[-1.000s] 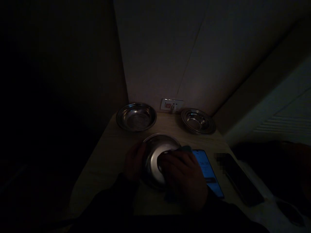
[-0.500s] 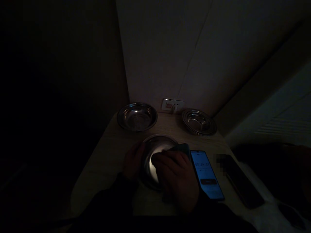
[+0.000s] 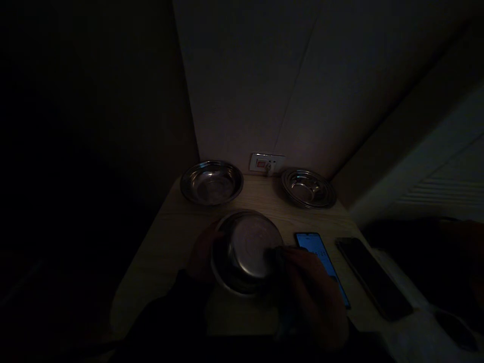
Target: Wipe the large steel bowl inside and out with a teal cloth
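Shiny round metal bowl (image 3: 253, 244), one: smooth, flat-based, underside facing up, between the hands near the tabletop's near edge. Left hand (image 3: 204, 252): clamped on its left rim. Right hand (image 3: 317, 292): fingers closed on one dark cloth (image 3: 289, 307), at the base's right side. Wide-rimmed steel dish (image 3: 212, 184), one: far left corner. Nested steel dishes (image 3: 308, 189), one stack, count unclear: far right corner. Flat rectangular phones, two: lit blue-screened phone (image 3: 313, 244), black phone (image 3: 374, 277), right edge. Pale wood-grain tabletop (image 3: 162, 242), one.
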The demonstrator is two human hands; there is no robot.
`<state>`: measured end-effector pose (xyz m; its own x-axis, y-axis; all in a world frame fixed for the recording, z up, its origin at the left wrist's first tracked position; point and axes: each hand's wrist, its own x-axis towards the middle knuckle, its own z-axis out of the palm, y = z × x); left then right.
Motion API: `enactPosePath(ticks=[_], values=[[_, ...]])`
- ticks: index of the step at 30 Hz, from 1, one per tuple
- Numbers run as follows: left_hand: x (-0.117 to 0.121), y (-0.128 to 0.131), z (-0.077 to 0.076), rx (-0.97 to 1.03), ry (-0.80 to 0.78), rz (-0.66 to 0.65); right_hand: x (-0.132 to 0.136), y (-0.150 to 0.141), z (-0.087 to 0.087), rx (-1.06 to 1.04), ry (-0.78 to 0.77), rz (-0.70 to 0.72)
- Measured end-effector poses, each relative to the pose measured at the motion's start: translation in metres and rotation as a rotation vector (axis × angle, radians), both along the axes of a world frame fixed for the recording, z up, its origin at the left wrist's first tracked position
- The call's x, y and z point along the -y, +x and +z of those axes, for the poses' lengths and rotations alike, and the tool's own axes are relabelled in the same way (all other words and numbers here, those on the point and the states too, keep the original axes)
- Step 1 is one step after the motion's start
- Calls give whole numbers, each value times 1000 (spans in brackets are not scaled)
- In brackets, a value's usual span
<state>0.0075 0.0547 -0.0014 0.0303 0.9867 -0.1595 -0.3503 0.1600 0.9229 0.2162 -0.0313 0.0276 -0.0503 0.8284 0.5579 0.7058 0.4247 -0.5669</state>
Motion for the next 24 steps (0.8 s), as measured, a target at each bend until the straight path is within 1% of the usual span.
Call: enactPosePath(ticks=[2, 5, 8, 10, 13, 16, 21, 24], values=[[0, 0, 3, 45, -17, -33, 2, 0, 3, -64, -53, -63], [0, 0, 6, 7, -6, -46, 4, 1, 7, -129, -106, -155], [-1, -1, 8, -26, 4, -67, 4, 3, 10, -175, -104, -219], [-1, -1, 10, -8, 19, -95, 3, 5, 10, -189, -91, -230], [0, 0, 15, 74, -8, -104, 1, 7, 9, -172, -67, -197], [1, 0, 17, 144, -53, -86, -1, 6, 4, -113, -25, -133], [2, 0, 10, 147, -157, -8, -2, -4, -6, 13, 9, -24], [3, 2, 5, 198, -125, -30, 0, -12, -8, 93, 57, 25]])
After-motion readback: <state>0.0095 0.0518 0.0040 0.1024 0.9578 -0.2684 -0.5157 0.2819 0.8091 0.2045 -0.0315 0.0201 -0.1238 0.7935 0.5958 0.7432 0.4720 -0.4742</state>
